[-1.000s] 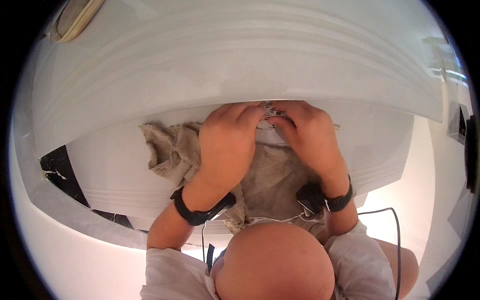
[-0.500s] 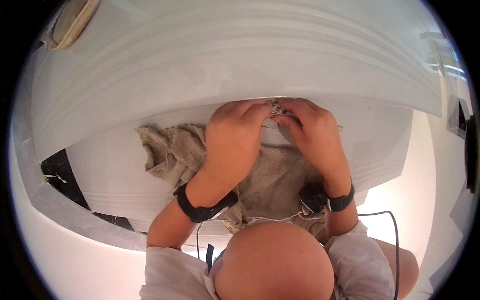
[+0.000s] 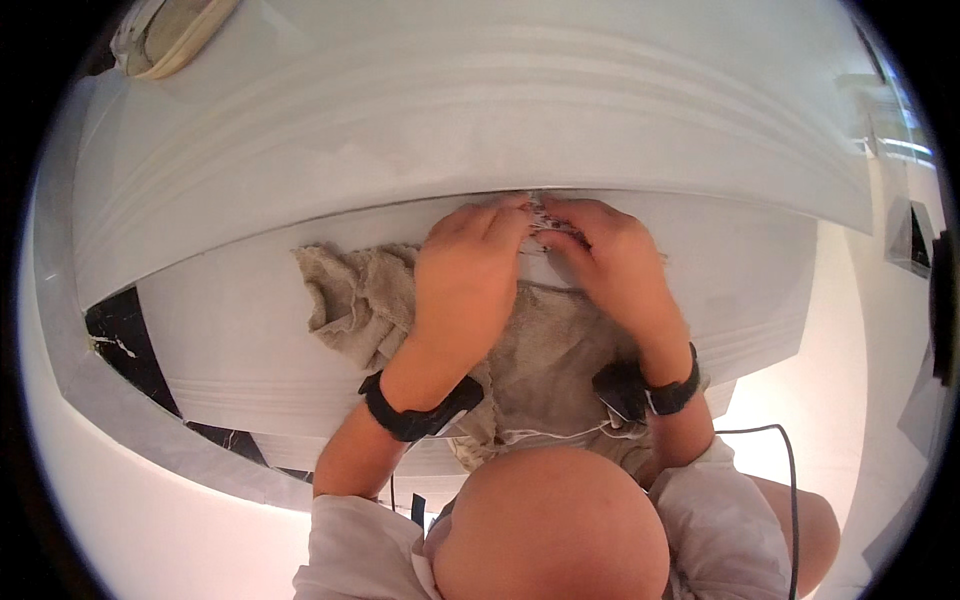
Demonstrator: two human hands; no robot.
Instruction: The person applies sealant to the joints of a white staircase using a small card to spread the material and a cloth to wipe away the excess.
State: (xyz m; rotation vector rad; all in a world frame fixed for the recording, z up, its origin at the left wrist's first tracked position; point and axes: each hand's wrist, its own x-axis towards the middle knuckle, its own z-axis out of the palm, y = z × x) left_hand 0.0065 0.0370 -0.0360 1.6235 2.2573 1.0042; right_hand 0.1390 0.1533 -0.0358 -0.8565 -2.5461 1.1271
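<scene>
My left hand [image 3: 466, 262] and my right hand [image 3: 610, 250] meet at the inner edge of a pale step, fingers bent inward. Between their fingertips is a small white piece with dark markings [image 3: 540, 216]; the fingers cover most of it, and its kind cannot be made out. Both hands look closed on it. Under my forearms spreads a crumpled beige-grey cloth [image 3: 550, 350], with one bunched end lying left of my left hand. Black straps with dark devices sit on both wrists.
A pale upper step [image 3: 480, 120] rises just beyond the hands. A light shoe [image 3: 178, 38] stands at the far left. Black marble-like trim [image 3: 125, 335] runs along the left side. A dark cable [image 3: 793, 480] hangs at the lower right.
Both hands stay at the patterned piece, with small shifts of the fingers. The whole view has shifted slightly, bringing the cloth's left end and the shoe a little to the right.
</scene>
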